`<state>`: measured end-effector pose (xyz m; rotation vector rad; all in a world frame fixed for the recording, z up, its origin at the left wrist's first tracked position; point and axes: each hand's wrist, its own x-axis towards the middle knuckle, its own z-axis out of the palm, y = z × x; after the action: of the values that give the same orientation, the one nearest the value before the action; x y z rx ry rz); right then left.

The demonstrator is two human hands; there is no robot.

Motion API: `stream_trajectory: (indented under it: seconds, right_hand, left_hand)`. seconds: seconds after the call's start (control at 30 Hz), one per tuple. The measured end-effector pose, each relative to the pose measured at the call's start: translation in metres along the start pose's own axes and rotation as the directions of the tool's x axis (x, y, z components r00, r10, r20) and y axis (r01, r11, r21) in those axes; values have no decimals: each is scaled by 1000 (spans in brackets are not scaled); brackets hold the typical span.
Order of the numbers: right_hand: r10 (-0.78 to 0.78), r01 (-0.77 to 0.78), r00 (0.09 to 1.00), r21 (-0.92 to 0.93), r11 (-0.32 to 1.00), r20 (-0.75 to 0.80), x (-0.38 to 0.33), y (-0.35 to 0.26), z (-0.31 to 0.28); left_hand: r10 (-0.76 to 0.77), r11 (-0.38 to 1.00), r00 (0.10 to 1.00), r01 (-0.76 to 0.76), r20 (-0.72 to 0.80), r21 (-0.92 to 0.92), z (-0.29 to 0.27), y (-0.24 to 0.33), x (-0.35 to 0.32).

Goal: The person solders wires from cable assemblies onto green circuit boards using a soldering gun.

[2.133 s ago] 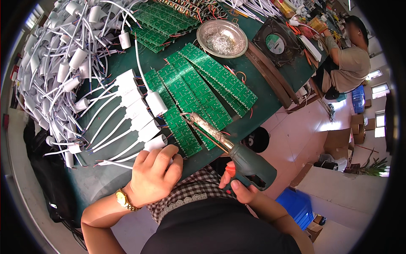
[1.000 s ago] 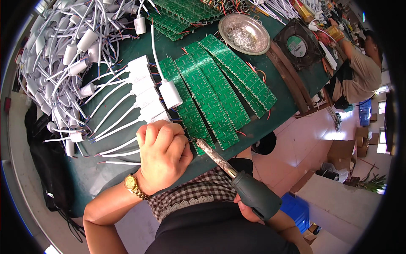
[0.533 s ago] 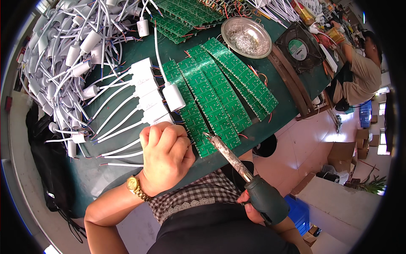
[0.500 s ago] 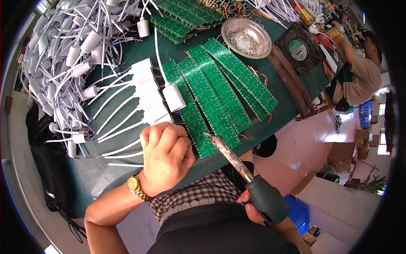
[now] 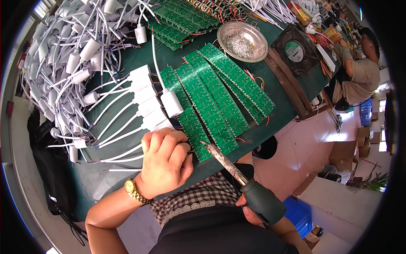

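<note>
Crowding the left hand: white adapters, green circuit boards.

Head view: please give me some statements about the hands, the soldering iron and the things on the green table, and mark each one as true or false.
1. The right hand holds a soldering iron by its dark green handle. True.
2. The iron's tip points at the near end of the green circuit boards. True.
3. The left hand lies flat and open on the table. False: it is curled into a fist at the near end of the boards, beside the row of white adapter boxes.
4. The left wrist wears a gold watch. True.
5. The round metal dish is empty. False: it holds a heap of small silvery bits.
6. The black fan stands on the circuit boards. False: it stands apart, to the right of the dish.
</note>
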<state>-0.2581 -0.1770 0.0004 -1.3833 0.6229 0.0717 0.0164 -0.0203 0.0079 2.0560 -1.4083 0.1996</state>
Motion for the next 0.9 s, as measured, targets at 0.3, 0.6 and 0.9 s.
stream_trajectory:
  seconds: [0.3,0.6,0.9]
  right_hand:
    - [-211,268,960,-392,880,183,10,0,-10]
    - [-35,104,979,-338,935,203,11,-6,-14]
    - [-330,364,925,-685,631,187,13,28,-11]
  left_hand:
    - [-43,992,998,47,35,-116,-3,1,3]
    - [-84,996,996,84,2,-9,3,6,4]
    - [-61,998,998,62,-19,12,9,6,2]
